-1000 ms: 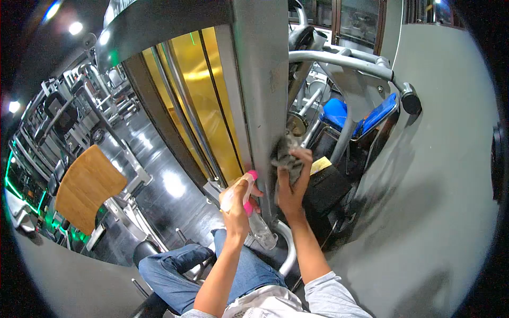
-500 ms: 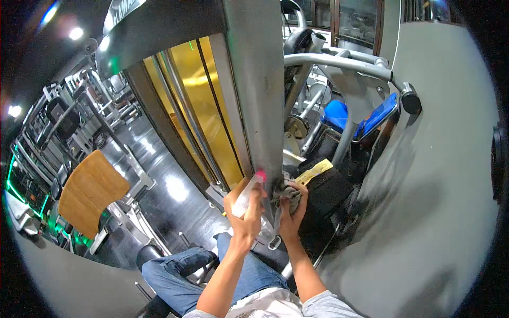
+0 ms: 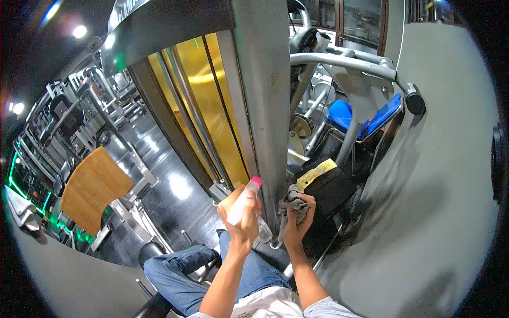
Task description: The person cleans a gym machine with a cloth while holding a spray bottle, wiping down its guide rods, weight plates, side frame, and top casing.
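My left hand (image 3: 239, 216) is closed around a clear spray bottle (image 3: 263, 231) with a white head and a pink nozzle tip. The nozzle points up toward the grey metal upright (image 3: 263, 122) of a gym machine. Bunched in my right hand (image 3: 300, 223) is a grey cloth (image 3: 294, 204), just right of the upright's lower part. A small gap separates the cloth from the bottle. Part of the bottle's body is hidden by the fingers of my left hand.
Left of the upright stand metal guide rods (image 3: 193, 106) before a yellow panel. A wooden board (image 3: 95, 191) is farther left. At right are a yellow label (image 3: 317, 175) on a black surface, a blue pad (image 3: 383, 116), a silver bar (image 3: 339, 61) and a grey wall (image 3: 445, 132).
My right hand has drawn the cloth a little to the right, away from the upright. The left hand with the spray bottle has moved slightly left. The view has shifted a little.
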`<state>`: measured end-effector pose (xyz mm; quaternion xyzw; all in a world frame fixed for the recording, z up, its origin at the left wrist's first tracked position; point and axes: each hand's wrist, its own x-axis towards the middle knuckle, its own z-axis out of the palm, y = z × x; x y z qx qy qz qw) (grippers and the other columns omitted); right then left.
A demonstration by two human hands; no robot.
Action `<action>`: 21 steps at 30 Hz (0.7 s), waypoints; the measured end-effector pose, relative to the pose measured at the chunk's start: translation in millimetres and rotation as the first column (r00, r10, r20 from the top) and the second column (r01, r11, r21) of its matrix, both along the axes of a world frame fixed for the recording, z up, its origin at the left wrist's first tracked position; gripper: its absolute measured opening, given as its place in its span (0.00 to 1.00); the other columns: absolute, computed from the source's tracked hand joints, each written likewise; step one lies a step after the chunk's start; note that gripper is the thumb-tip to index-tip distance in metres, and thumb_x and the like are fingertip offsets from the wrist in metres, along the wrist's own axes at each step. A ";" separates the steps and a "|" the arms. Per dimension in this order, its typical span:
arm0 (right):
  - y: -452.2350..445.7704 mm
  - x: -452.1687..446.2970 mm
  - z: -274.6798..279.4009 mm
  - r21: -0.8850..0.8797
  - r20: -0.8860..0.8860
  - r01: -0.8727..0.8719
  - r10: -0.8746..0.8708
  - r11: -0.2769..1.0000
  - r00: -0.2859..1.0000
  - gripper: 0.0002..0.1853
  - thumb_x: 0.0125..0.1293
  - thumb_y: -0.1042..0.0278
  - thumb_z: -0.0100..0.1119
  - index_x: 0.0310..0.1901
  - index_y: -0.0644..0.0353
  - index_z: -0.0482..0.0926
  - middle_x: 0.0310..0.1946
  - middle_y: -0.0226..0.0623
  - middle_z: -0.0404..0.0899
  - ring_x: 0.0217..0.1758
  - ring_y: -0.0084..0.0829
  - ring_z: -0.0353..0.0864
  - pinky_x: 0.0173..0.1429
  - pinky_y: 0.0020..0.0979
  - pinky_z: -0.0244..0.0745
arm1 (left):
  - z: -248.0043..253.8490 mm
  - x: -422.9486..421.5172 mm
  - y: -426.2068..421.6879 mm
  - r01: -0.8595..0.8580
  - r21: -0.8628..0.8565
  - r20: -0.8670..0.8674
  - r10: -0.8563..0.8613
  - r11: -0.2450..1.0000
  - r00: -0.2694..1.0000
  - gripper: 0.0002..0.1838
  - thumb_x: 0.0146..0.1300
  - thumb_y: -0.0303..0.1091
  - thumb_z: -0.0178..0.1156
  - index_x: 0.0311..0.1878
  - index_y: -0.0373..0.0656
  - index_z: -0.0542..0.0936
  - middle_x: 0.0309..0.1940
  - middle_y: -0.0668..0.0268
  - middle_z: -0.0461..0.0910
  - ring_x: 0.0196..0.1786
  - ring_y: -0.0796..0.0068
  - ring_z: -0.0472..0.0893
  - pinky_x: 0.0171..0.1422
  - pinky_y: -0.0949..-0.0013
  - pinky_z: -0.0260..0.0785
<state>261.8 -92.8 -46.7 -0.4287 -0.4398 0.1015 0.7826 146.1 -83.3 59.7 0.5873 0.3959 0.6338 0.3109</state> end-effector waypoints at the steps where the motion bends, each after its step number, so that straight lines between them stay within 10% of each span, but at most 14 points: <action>1: -1.2 0.7 0.6 0.000 0.001 -0.002 0.002 1.000 1.000 0.14 0.66 0.68 0.60 0.50 0.61 0.71 0.45 0.34 0.68 0.51 0.28 0.69 0.59 0.31 0.65 | 2.6 0.7 -1.8 -0.002 0.000 0.001 0.002 1.000 1.000 0.25 0.67 0.50 0.57 0.24 0.37 0.78 0.13 0.67 0.74 0.17 0.79 0.73 0.22 0.74 0.61; 9: 22.9 -10.9 49.2 0.049 0.580 0.171 -0.168 0.984 0.797 0.19 0.53 0.69 0.70 0.50 0.53 0.81 0.45 0.41 0.70 0.49 0.43 0.70 0.56 0.42 0.68 | -2.4 -12.2 0.4 -0.002 -0.039 0.025 0.003 0.999 1.000 0.26 0.66 0.52 0.55 0.24 0.35 0.78 0.15 0.67 0.75 0.17 0.79 0.72 0.22 0.74 0.61; 12: 39.2 -14.2 72.3 0.183 0.588 0.237 -0.300 0.954 0.752 0.25 0.52 0.60 0.72 0.54 0.38 0.82 0.45 0.36 0.71 0.48 0.43 0.70 0.51 0.44 0.69 | 5.1 -18.3 -3.2 0.041 -0.091 0.063 -0.036 0.995 0.997 0.27 0.66 0.53 0.54 0.29 0.34 0.81 0.18 0.65 0.78 0.17 0.79 0.73 0.22 0.74 0.61; 21: 31.7 -29.2 81.4 0.187 0.618 0.311 -0.358 0.932 0.700 0.24 0.45 0.68 0.74 0.48 0.40 0.85 0.44 0.32 0.70 0.50 0.40 0.71 0.54 0.45 0.67 | 7.9 -30.6 -3.9 0.117 -0.113 0.178 -0.095 0.987 0.979 0.28 0.66 0.53 0.52 0.43 0.30 0.83 0.25 0.62 0.81 0.19 0.79 0.75 0.22 0.75 0.63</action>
